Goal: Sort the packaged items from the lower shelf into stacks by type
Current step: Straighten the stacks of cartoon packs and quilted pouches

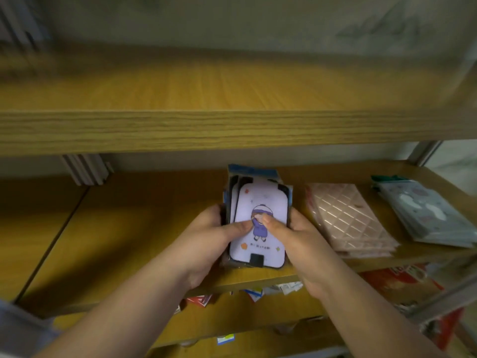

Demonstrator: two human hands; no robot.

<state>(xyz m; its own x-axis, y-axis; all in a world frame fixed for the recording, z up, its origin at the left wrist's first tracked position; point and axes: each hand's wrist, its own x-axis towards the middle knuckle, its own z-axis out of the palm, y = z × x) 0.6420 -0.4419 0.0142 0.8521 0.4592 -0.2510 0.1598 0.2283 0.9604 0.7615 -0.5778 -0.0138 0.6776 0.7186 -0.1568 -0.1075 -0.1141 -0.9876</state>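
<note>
Gripping glossy rounded-corner card stack (258,218) w/ left hand (209,236) & right hand (302,244).

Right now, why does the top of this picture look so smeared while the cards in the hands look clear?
Head view: the upper shelf and the wall behind it are streaked with blur, likely from head motion; its front edge bows, as a wide-angle lens does. The card stack held by the left hand and right hand is fairly sharp. The hands cast a soft shadow leftward on the shelf board.
</note>
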